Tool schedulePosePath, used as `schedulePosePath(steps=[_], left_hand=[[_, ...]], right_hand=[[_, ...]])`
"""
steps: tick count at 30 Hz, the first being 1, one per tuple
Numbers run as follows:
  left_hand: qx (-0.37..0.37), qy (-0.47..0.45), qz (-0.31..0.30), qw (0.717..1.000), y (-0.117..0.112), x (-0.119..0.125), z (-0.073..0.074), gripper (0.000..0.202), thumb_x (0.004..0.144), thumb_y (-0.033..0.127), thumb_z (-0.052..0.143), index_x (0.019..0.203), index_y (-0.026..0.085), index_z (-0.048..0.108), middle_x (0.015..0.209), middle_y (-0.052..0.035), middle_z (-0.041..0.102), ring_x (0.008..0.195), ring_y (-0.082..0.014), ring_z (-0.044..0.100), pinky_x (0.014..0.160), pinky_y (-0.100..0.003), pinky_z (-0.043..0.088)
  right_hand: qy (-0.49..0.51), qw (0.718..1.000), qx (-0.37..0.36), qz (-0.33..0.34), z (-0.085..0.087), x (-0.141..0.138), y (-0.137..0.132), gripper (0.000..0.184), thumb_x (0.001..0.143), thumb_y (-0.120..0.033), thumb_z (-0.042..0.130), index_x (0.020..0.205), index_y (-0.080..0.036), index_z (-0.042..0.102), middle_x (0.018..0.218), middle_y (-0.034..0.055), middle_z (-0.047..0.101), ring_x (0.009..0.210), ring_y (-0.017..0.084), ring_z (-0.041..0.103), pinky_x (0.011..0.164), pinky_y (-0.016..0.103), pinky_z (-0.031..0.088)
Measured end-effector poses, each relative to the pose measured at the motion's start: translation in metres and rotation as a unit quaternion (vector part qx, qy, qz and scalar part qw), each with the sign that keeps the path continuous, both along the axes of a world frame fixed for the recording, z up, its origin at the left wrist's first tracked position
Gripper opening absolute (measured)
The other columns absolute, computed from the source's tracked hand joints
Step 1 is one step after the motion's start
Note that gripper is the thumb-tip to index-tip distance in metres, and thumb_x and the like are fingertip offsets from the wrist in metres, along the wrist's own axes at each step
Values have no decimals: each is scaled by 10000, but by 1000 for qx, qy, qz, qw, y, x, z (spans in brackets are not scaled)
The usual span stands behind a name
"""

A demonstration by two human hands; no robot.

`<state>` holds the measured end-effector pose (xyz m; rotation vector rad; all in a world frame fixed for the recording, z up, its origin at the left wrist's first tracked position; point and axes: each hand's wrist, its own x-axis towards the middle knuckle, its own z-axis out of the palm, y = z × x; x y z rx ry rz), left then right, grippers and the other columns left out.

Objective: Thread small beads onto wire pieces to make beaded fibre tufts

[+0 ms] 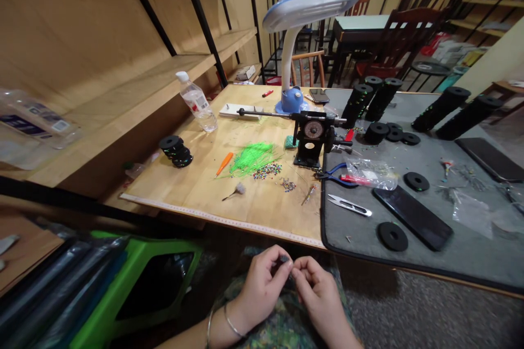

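Over my lap, just off the table's front edge, my left hand (264,281) and my right hand (318,292) meet at the fingertips. The fingers of both are closed in a pinch. Whatever lies between them is too small to make out; a dark bit shows inside the left fingers. On the wood beyond are a pile of bright green strands (254,158), small multicoloured beads (267,171), an orange pointed tool (225,163) and a grey fluffy tuft on a stem (239,189). Behind them stands a black winding machine (310,139) with a long rod.
A grey mat (434,174) covers the right side, bearing thread snips (349,205), blue-handled pliers (333,174), a phone (413,218) and black foam spools (393,236). A desk lamp (291,99) and water bottle (198,103) stand behind. A green stool (164,251) sits at left.
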<state>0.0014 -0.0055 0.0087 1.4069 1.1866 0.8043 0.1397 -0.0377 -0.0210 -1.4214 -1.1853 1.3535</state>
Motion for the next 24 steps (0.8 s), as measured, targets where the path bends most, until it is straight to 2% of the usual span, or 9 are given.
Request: schedulePosePath(steps=[9,13,20,22,24], left_hand=[[-65,-21,-45,997,2,1,-5,142,867,269,509,776,162,529,598,39,469,551,-109,440,534,-215,361],[-68,-18,-60,996,2,1,-5,72,831,216,539,791,156,541,638,33,482,575,-105,439,539,-207,353],[-57,19,-76,995,1,2,-6,91,818,187,524,733,156,531,607,43,455,563,-99,407,528,-207,320],[-59,19,-75,995,0,2,-8,30,782,142,527,756,155,532,627,38,470,580,-104,422,547,-214,337],[-68,5,-74,995,0,2,-8,97,733,101,535,813,154,525,666,32,484,607,-112,443,567,-219,358]], right_hand=[[166,980,-82,-73,3,2,8,420,752,-600,625,736,-206,479,451,-135,273,393,61,210,386,170,171],[190,976,-77,-78,2,2,8,430,753,-607,630,740,-205,476,470,-131,271,405,59,198,387,165,160],[210,972,-72,-73,-2,2,7,433,772,-615,616,756,-214,454,451,-145,254,386,52,170,370,158,135],[210,972,-67,-78,-3,2,7,430,779,-614,611,763,-214,455,449,-144,263,388,52,178,371,155,138],[214,972,-66,-76,-3,2,7,431,781,-615,610,765,-215,450,448,-147,252,388,51,169,371,154,137]])
